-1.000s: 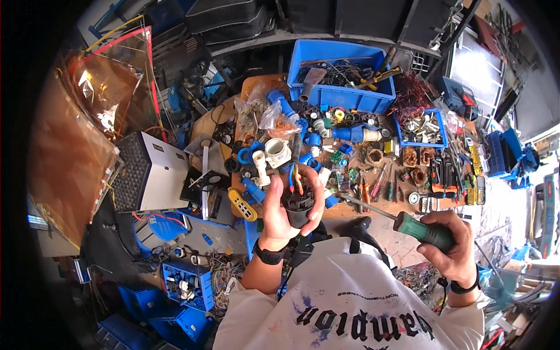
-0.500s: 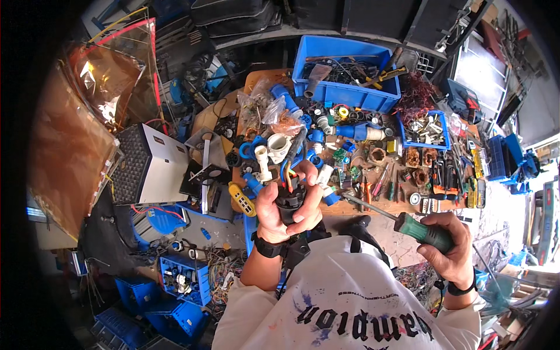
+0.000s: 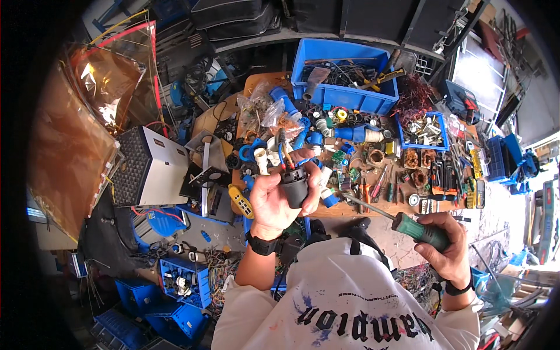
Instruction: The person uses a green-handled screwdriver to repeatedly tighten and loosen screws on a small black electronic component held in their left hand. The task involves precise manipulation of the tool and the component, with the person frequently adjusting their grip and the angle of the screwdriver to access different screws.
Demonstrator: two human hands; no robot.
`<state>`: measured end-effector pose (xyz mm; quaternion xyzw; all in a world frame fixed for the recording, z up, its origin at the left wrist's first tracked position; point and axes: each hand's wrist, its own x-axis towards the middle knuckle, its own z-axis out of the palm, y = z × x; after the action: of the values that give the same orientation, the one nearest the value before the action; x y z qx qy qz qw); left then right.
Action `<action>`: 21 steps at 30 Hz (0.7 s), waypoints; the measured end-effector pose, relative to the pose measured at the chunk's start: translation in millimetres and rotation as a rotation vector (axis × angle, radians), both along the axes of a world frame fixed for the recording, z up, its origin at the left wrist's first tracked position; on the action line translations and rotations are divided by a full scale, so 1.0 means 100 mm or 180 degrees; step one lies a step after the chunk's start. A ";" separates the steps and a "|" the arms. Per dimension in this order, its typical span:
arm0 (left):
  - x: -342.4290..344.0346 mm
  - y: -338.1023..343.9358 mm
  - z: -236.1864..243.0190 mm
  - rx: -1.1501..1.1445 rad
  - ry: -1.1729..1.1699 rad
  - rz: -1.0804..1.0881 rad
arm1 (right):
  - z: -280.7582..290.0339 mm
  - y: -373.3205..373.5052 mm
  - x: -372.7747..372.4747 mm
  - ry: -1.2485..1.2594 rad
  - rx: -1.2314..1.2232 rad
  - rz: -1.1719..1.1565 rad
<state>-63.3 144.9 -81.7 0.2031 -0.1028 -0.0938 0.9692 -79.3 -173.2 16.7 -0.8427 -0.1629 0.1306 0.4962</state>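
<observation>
The right hand [image 3: 443, 245] grasps the handle of a green screwdriver [image 3: 420, 230], whose shaft points toward ten o'clock; its tip stands apart from the plug, on its three o'clock side. The left hand [image 3: 274, 207] holds this black plug [image 3: 296, 191] between thumb and fingers, toward ten o'clock from the right hand. The plug's long axis runs just short of twelve, coloured wires [image 3: 286, 158] leaving its far end. Beyond lies the cluttered surface [image 3: 402, 206], a blue bin [image 3: 350, 101] at one o'clock from the plug.
</observation>
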 end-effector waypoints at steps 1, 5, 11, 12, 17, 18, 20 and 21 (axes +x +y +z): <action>-0.01 -0.01 0.03 0.0125 0.0041 0.0074 | -0.01 -0.01 -0.01 0.0034 0.0008 -0.0017; -0.04 0.01 0.02 0.0471 0.0013 0.0215 | -0.02 -0.04 -0.04 0.0073 -0.0056 -0.0040; -0.10 0.02 0.00 0.0882 -0.0038 0.0395 | -0.06 -0.06 -0.08 0.0178 0.0019 -0.0156; -0.12 0.03 -0.02 0.0949 -0.0053 0.0422 | -0.07 -0.06 -0.09 0.0197 0.0034 -0.0172; -0.23 0.04 -0.06 0.1588 0.0128 0.0553 | -0.13 -0.06 -0.11 0.0152 0.0067 -0.0198; -0.24 0.05 -0.09 0.1779 0.0131 0.0610 | -0.13 -0.06 -0.11 0.0176 0.0073 -0.0204; -0.25 0.06 -0.13 0.1922 0.0210 0.0692 | -0.14 -0.06 -0.12 0.0226 0.0085 -0.0214; -0.26 0.06 -0.14 0.2029 0.0239 0.0730 | -0.15 -0.05 -0.13 0.0188 0.0090 -0.0213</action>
<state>-89.0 150.5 -96.0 0.5025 -0.0091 -0.0190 0.8643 -92.0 -178.4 1.9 -0.8364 -0.1217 0.1364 0.5168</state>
